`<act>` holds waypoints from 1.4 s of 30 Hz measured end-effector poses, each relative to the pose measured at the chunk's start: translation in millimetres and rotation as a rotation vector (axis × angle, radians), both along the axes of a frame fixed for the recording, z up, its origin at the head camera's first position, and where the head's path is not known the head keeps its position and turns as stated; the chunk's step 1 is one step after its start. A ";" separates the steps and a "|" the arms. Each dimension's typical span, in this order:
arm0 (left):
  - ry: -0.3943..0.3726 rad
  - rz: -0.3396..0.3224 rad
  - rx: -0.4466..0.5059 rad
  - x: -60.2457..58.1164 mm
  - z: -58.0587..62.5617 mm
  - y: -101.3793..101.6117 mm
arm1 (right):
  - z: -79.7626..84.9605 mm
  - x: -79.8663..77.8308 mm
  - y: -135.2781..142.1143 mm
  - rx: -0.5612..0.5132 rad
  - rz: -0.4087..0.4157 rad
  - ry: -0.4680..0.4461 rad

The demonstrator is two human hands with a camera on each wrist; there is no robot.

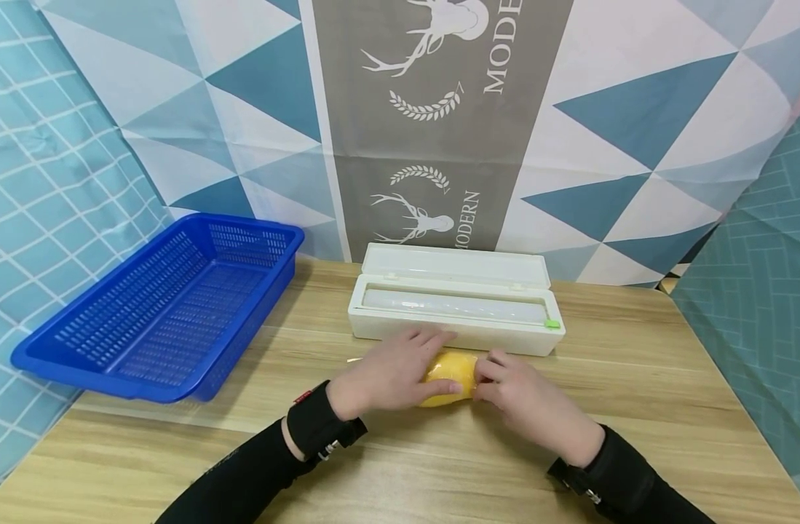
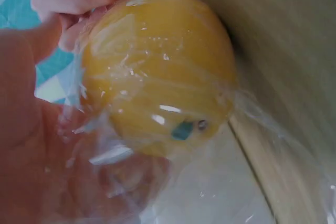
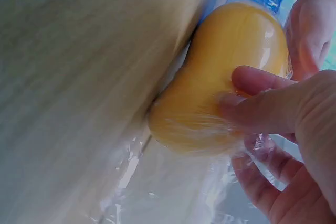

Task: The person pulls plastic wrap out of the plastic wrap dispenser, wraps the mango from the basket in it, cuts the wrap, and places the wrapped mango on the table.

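A yellow pear-shaped fruit (image 1: pixel 453 372) wrapped in clear cling film (image 2: pixel 113 153) lies on the table. At its stem end a small green leaf shows through the film in the left wrist view. My left hand (image 1: pixel 400 370) holds the fruit from the left, thumb on the near side and fingers along the far side. At the other end, my right hand (image 1: pixel 527 397) pinches film against the fruit, thumb and index finger on its surface. Loose film trails below the fruit in the right wrist view. Just behind stands a white cling film dispenser (image 1: pixel 452 333), lid up, its roll visible inside.
A blue plastic basket (image 1: pixel 242 342) stands at the left of the wooden table (image 1: pixel 635 393). The dispenser carries a green slider (image 1: pixel 552 324) at its right end. Patterned cloth (image 1: pixel 432 145) hangs behind the table, with tiled-pattern cloth on both sides.
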State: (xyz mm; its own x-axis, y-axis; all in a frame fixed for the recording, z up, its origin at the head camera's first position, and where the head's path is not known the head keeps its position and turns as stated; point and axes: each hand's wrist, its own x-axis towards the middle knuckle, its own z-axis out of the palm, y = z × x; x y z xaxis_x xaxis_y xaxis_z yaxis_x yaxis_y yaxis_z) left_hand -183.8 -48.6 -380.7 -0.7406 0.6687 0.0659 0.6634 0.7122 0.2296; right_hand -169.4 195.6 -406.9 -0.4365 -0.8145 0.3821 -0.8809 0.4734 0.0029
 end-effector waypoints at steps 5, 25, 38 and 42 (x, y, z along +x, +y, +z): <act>-0.112 0.049 -0.060 4.8 -4.6 4.5 | 3.1 3.4 -0.3 -0.008 0.030 0.013; 0.346 -0.096 0.272 11.6 7.3 10.6 | 16.8 3.7 6.4 -0.231 -0.303 -0.175; 0.156 -0.125 0.731 9.6 13.2 9.1 | 27.6 12.7 2.7 -0.561 -0.206 -0.317; -0.002 -0.133 0.912 10.4 13.1 9.3 | 30.3 16.1 2.4 -0.601 -0.216 -0.417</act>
State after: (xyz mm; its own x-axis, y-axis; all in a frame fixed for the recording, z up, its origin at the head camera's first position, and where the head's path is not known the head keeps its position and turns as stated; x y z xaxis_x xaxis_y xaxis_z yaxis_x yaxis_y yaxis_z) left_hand -173.4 -39.3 -367.6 -0.6622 0.4379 0.6081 0.7257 0.1724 0.6661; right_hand -153.2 198.1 -376.6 -0.7680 -0.3987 0.5012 -0.6400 0.4503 -0.6226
